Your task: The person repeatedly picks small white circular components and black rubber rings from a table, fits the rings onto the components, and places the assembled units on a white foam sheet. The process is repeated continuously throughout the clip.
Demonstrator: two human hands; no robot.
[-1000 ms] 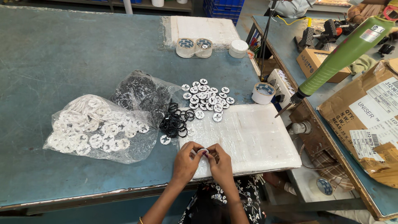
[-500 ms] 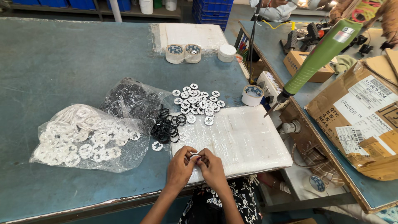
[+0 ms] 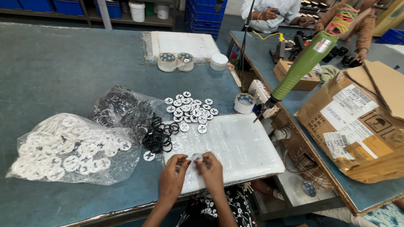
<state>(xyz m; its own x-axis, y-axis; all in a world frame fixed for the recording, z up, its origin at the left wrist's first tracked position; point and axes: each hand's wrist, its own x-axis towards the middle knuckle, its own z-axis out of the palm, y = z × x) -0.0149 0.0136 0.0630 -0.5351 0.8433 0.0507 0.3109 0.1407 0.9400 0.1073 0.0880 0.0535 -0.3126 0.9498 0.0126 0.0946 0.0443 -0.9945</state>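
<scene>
1. Both hands meet over the near edge of the white foam pad (image 3: pixel 235 147). The left hand (image 3: pixel 172 178) and right hand (image 3: pixel 211 171) are pinched narrow around one small white disc (image 3: pixel 196 158), fingertips on its rim from either side.
2. That disc looks like thin hard plastic, so I'd guess it's super light, stiff and a bit slick. Edge grip seems the way to go; anything on its face is too small to make out.
3. Just past the pad's far left corner sits a loose pile of white discs (image 3: pixel 189 108), and off its left edge a heap of black rubber rings (image 3: pixel 159 136), probably soft and bendy.
4. Further left of the pad: a clear bag of white parts (image 3: pixel 67 149) and a bag of black rings (image 3: pixel 122 109).
5. A green screwdriver (image 3: pixel 303 67) hangs over the pad's right corner.
</scene>
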